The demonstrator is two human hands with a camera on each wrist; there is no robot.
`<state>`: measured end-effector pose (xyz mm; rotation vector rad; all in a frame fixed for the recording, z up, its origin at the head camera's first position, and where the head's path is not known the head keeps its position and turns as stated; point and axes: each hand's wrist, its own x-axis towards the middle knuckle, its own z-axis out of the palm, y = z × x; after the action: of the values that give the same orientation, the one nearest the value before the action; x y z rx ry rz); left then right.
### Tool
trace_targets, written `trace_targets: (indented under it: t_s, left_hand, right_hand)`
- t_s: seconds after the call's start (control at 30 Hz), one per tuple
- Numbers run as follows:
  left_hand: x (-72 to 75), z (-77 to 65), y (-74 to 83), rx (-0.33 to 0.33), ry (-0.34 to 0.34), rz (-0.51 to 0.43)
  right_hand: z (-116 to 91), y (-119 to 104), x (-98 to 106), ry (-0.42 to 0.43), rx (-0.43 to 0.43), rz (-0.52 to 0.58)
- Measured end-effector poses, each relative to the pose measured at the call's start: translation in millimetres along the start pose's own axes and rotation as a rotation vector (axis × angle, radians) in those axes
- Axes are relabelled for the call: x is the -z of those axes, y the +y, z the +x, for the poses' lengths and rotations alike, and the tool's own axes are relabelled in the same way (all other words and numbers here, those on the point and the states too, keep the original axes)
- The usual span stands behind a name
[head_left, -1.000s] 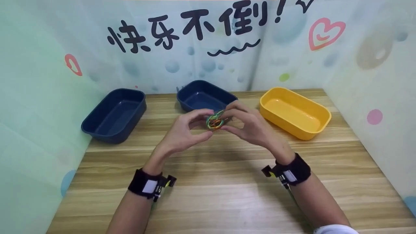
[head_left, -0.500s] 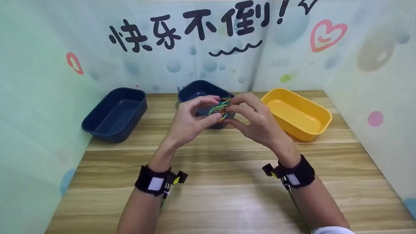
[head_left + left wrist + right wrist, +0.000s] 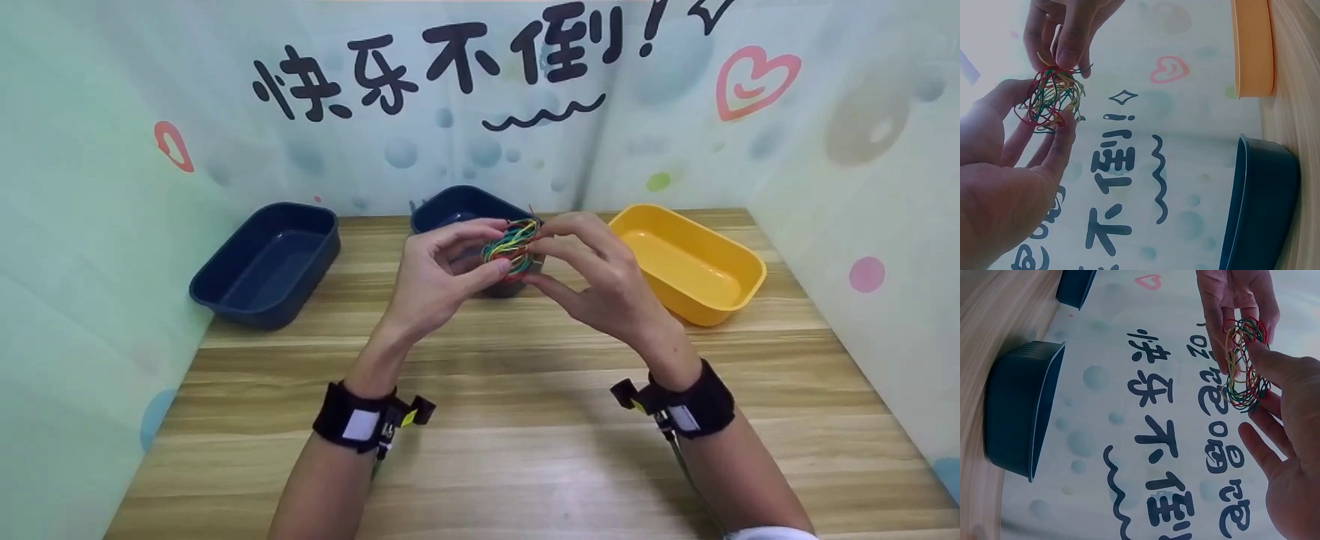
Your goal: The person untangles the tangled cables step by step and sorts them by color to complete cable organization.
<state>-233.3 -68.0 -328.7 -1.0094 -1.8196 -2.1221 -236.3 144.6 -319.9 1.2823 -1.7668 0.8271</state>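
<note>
A loose, tangled bundle of thin red, green and yellow wires [image 3: 512,246] is held up between both hands, in front of the middle blue bin. My left hand [image 3: 431,277] grips its left side between thumb and fingers. From the right, fingers of my right hand [image 3: 611,277] pinch the strands. In the left wrist view the wire bundle [image 3: 1053,98] shows thin ends sticking out near the right hand [image 3: 1069,34]. Looped into a long oval, the bundle [image 3: 1246,371] appears in the right wrist view, the right thumb lying across it.
A dark blue bin [image 3: 274,259] stands at the left of the wooden table [image 3: 510,420]. Behind the hands is another blue bin [image 3: 448,216], partly covered by them. At the right sits a yellow bin [image 3: 682,262]. Printed cloth walls [image 3: 360,165] enclose the back and sides.
Both hands have risen and moved slightly right with the wire bundle, now over the middle bin's front. The bundle looks more spread out, and the right hand has drawn a little to the right.
</note>
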Motion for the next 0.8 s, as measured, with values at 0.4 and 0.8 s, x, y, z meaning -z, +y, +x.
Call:
trace_targets:
  t_s: [0.4,0.8]
  left_hand:
    - [1.3,0.0,4.1,-0.164,-0.07,-0.004]
    - [-3.9,1.1,2.7,-0.105,-0.091,-0.051]
  right_hand:
    - [7.5,-15.7,8.7,0.042,-0.456,0.481]
    - [1.3,-10.9,3.1,0.116,-0.62,0.62]
